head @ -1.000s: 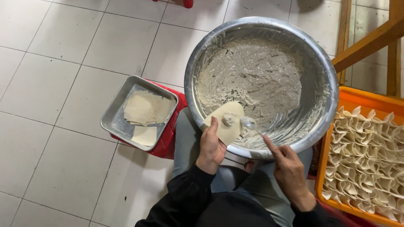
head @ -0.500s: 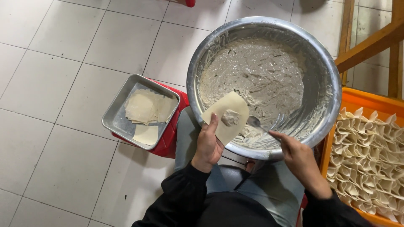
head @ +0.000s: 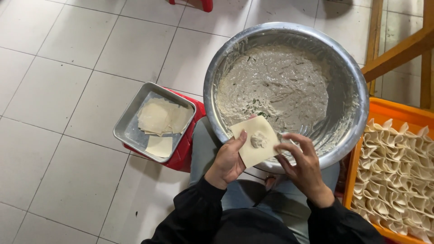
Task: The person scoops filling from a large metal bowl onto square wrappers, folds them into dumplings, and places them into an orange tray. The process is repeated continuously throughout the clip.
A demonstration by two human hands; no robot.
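My left hand [head: 228, 160] holds a square dough wrapper [head: 253, 149] flat on its fingers, with a small dab of grey filling [head: 258, 140] at its middle. My right hand [head: 303, 165] sits at the wrapper's right edge, fingers curled and touching it; a thin utensil may lie under them, but I cannot tell. Both hands hover over the near rim of a big steel bowl [head: 217, 68] of grey filling paste [head: 275, 86].
A steel tray [head: 129, 131] with a stack of wrappers [head: 162, 117] rests on a red stool [head: 187, 149] to the left. An orange crate [head: 391, 110] with several folded dumplings [head: 398, 158] stands at right. Wooden chair legs [head: 398, 45] are behind. Tiled floor all round.
My right hand has come up from the lower right to the wrapper's edge. The wrapper now lies lower, just over the bowl's near rim.
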